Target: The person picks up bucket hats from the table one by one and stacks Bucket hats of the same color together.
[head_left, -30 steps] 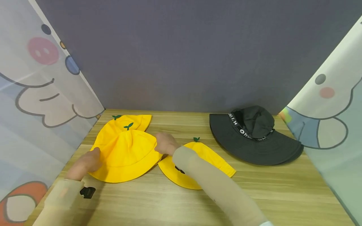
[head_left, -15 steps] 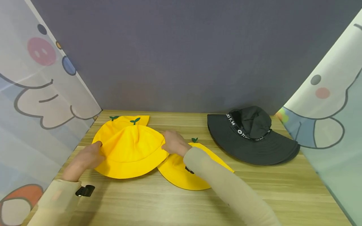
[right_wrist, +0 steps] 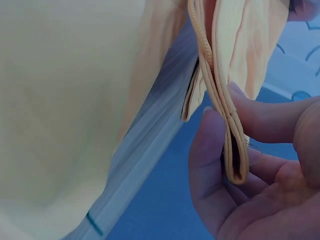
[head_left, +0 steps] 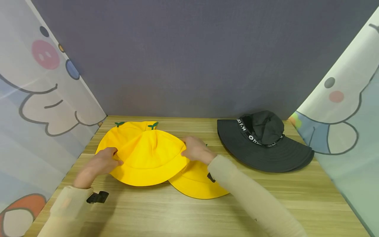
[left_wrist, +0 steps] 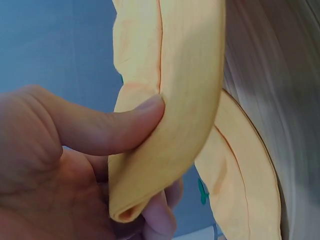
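A yellow bucket hat (head_left: 151,153) with a green sprout on top is held flat, front left in the head view. My left hand (head_left: 103,160) pinches its left end. In the left wrist view the thumb (left_wrist: 125,122) presses the folded brim against the fingers behind. My right hand (head_left: 196,149) pinches the other end, its fingertips round the doubled edge (right_wrist: 232,125) in the right wrist view. A second yellow hat (head_left: 124,133) lies partly hidden behind the held one. Below my right wrist a third yellow hat (head_left: 198,184) rests, mostly covered by hat and forearm.
A dark wide-brimmed hat (head_left: 266,131) with a lettered band lies at the back right of the wooden table (head_left: 165,214). A grey panel (head_left: 189,59) rises behind, and cartoon-printed sheets (head_left: 50,108) flank both sides.
Both hands have carried the pinched yellow hat to the right, and its near brim has risen slightly. It now covers more of the right yellow hat and less of the one behind. The dark hat stays put.
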